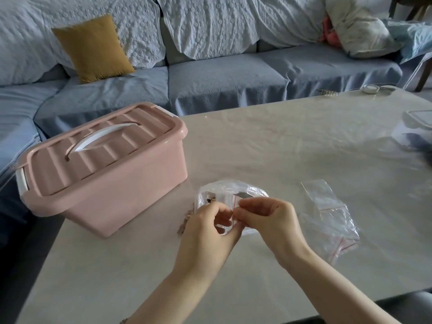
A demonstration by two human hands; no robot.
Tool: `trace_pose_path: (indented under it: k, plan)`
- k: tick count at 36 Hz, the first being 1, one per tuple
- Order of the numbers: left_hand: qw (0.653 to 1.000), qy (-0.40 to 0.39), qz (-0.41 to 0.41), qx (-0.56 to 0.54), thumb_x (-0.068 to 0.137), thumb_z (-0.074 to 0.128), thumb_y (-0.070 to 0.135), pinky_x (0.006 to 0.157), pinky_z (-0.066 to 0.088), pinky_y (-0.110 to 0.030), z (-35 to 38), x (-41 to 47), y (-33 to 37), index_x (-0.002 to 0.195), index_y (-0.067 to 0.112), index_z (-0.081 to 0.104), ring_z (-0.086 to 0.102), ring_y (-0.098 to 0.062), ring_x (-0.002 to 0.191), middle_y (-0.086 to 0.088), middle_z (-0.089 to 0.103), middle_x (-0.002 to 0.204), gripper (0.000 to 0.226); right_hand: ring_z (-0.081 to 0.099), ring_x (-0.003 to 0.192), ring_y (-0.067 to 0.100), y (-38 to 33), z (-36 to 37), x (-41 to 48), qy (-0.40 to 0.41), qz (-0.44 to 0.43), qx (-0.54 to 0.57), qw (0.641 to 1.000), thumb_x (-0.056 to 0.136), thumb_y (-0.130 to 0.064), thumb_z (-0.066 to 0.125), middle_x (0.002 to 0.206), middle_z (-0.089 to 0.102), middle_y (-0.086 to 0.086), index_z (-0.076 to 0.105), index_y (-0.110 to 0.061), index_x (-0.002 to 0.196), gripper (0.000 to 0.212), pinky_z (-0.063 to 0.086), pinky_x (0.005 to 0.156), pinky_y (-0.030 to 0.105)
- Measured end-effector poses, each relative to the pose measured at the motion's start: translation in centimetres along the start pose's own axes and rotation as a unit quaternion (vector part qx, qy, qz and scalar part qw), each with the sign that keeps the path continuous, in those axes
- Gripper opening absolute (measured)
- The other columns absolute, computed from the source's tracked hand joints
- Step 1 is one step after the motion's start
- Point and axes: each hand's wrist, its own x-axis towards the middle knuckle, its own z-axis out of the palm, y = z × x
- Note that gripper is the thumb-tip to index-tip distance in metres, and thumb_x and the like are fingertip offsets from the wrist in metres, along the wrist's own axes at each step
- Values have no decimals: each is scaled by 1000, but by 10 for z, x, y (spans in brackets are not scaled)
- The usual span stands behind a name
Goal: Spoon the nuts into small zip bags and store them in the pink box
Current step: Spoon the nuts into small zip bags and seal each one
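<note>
Your pink box (131, 183): smooth moulded plastic, low sheen, ribbed lid. Its handle (105, 137) is glossier white plastic. The small zip bag (229, 206) you hold is thin clear plastic film, shiny and crinkled. The spare bags (327, 202) to your right are the same clear glossy film. The table (280, 148) has a pale top, glossy and reflective, finely wrinkled like a clear plastic cover. On the far side, the sofa cover (222, 80) is matt quilted cloth, embossed on the backs. The cushion (93, 47), far left, is matt cloth.

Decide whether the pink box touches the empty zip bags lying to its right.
Apart. The head view shows bare table between the pink box and the empty zip bags.
</note>
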Motion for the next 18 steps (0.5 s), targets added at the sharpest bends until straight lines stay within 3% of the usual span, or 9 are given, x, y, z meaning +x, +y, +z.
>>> trace_pose_path:
  k: [5, 8, 13, 18]
  plan:
    - [1000, -5, -10, -9, 80, 71, 27, 60, 48, -12, -1, 2, 0, 77, 23, 68, 64, 2, 67, 10, 69, 70, 6, 69, 59, 13, 0, 1, 0, -42, 38, 35, 998, 70, 1, 76, 64, 72, 4, 68, -13, 62, 18, 54, 63, 18]
    - [999, -29, 4, -30, 84, 66, 24, 61, 51, -20, -3, 3, 0, 75, 20, 72, 64, 2, 66, 10, 70, 67, 11, 70, 62, 16, -3, -1, 0, -59, 37, 29, 997, 71, 1, 76, 66, 72, 7, 69, -10, 66, 13, 53, 61, 17]
    - [988, -120, -40, -84, 88, 61, 27, 66, 53, -36, -12, 8, -5, 74, 18, 74, 59, -15, 62, -5, 68, 67, 21, 68, 60, 16, -8, -5, 5, -53, 15, -23, 998, 66, -5, 80, 69, 73, 10, 69, -6, 71, 12, 51, 59, 15]
    - [976, -189, -56, -90, 92, 56, 26, 63, 51, -19, -24, 8, -3, 68, 10, 69, 63, -6, 66, 3, 67, 65, 31, 64, 51, 8, -11, -8, 4, -91, 24, -34, 995, 69, 1, 76, 57, 69, 0, 68, -12, 67, 16, 48, 53, 12]
